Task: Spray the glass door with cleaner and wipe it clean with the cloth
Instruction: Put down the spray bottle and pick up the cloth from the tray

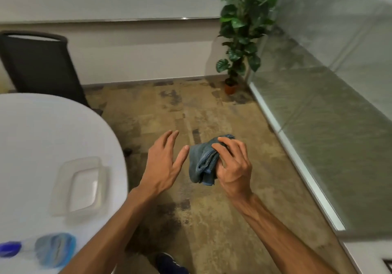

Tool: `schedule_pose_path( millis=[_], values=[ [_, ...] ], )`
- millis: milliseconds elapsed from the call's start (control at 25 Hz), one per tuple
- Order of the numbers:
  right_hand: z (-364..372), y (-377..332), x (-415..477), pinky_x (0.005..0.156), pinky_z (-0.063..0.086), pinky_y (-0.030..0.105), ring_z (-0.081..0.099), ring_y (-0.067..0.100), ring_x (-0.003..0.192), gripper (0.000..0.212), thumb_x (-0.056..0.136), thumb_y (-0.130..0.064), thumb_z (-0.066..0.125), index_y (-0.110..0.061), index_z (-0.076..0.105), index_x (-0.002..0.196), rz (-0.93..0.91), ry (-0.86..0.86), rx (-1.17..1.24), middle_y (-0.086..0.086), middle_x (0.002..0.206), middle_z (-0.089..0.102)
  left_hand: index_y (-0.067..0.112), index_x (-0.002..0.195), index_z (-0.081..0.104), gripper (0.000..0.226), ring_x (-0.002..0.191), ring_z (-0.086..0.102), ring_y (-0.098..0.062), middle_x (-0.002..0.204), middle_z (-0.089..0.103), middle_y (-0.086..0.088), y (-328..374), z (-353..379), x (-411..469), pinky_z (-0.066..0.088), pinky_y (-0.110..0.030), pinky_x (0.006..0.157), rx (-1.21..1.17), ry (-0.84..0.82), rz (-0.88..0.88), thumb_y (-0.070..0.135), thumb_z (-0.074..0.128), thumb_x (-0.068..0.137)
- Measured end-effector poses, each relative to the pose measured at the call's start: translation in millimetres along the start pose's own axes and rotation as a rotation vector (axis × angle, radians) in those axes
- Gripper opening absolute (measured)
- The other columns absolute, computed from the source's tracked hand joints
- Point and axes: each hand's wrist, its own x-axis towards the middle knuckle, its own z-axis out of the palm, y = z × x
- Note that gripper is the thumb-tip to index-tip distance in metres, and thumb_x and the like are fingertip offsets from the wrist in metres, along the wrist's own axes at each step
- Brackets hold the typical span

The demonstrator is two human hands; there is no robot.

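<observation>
Head view, frame centre: my right hand (234, 165) clutches bunched grey-blue cloth (202, 163), long axis near-vertical; left hand (164, 163) spread, empty.

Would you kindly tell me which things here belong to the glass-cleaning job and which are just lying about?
For the job:
blue cloth, bunched in the right hand
glass door
blurred blue object on the table, possibly the cleaner

Just lying about:
clear plastic container
white table
black chair
potted plant
</observation>
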Motion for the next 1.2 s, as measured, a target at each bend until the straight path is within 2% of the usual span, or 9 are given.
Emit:
schedule_pose_path(
  millis=[200,360,520,640,760,920,1000,1080,1200],
  values=[
    [-91,46,-30,0.064,0.058,0.032,0.058,0.024,0.095,0.032,0.077,0.009,0.078,-0.014,0.080,0.098,0.083,0.098,-0.141,0.003,0.100,0.073,0.022,0.151,0.037,0.065,0.146,0.032,-0.020,0.158,0.035,-0.003,88,47,-31,0.026,-0.037,0.119,-0.001,-0.060,0.172,0.060,0.031,0.099],
    [-166,72,-68,0.062,0.053,0.027,0.057,0.021,0.094,0.033,0.082,0.004,0.069,-0.020,0.080,0.103,0.150,0.170,-0.262,-0.002,0.099,0.073,0.024,0.149,0.038,0.066,0.146,0.032,-0.018,0.158,0.034,-0.001,152,80,-67,0.028,-0.037,0.119,-0.041,-0.109,0.296,0.064,0.020,0.099],
    [-233,94,-108,0.060,0.053,0.033,0.054,0.019,0.086,0.034,0.081,0.002,0.073,-0.021,0.079,0.104,0.249,0.204,-0.421,-0.006,0.097,0.073,0.031,0.150,0.034,0.066,0.147,0.028,-0.014,0.160,0.029,0.004,209,108,-106,0.024,-0.034,0.120,-0.098,-0.210,0.433,0.068,0.019,0.098],
    [-277,103,-132,0.058,0.051,0.035,0.059,0.021,0.078,0.027,0.082,0.000,0.071,-0.020,0.078,0.101,0.307,0.209,-0.565,-0.006,0.096,0.073,0.030,0.151,0.033,0.070,0.148,0.027,-0.015,0.162,0.026,0.005,243,127,-129,0.026,-0.041,0.121,-0.095,-0.283,0.535,0.071,0.016,0.097],
    [-311,105,-157,0.060,0.048,0.032,0.065,0.021,0.072,0.027,0.080,-0.001,0.074,-0.018,0.078,0.100,0.369,0.216,-0.680,-0.006,0.099,0.075,0.029,0.152,0.033,0.071,0.147,0.027,-0.015,0.163,0.024,0.005,271,145,-147,0.025,-0.039,0.122,-0.081,-0.353,0.615,0.070,0.015,0.096],
    [-346,104,-187,0.050,0.057,0.033,0.070,0.020,0.069,0.038,0.071,0.005,0.075,-0.014,0.077,0.103,0.519,0.268,-0.708,-0.001,0.110,0.076,0.029,0.151,0.034,0.071,0.147,0.028,-0.016,0.163,0.024,0.004,300,162,-163,0.023,-0.036,0.120,-0.101,-0.435,0.734,0.068,0.015,0.096],
    [-364,101,-200,0.054,0.061,0.037,0.072,0.023,0.076,0.042,0.072,0.009,0.069,-0.011,0.075,0.108,0.593,0.315,-0.666,0.003,0.112,0.073,0.029,0.152,0.033,0.071,0.149,0.025,-0.016,0.164,0.023,0.003,317,170,-171,0.022,-0.037,0.121,-0.124,-0.487,0.799,0.068,0.015,0.096],
    [-379,94,-212,0.065,0.063,0.036,0.071,0.022,0.083,0.047,0.073,0.013,0.064,-0.008,0.075,0.114,0.641,0.366,-0.636,0.008,0.114,0.070,0.028,0.153,0.033,0.074,0.150,0.023,-0.015,0.164,0.022,0.004,333,176,-177,0.020,-0.037,0.122,-0.146,-0.541,0.858,0.069,0.014,0.095],
    [-402,81,-226,0.084,0.060,0.024,0.068,0.018,0.095,0.049,0.073,0.019,0.068,-0.004,0.074,0.116,0.720,0.421,-0.654,0.010,0.119,0.066,0.027,0.152,0.035,0.077,0.151,0.021,-0.015,0.164,0.021,0.005,357,185,-186,0.019,-0.038,0.122,-0.179,-0.605,0.959,0.071,0.013,0.093]
  ],
)
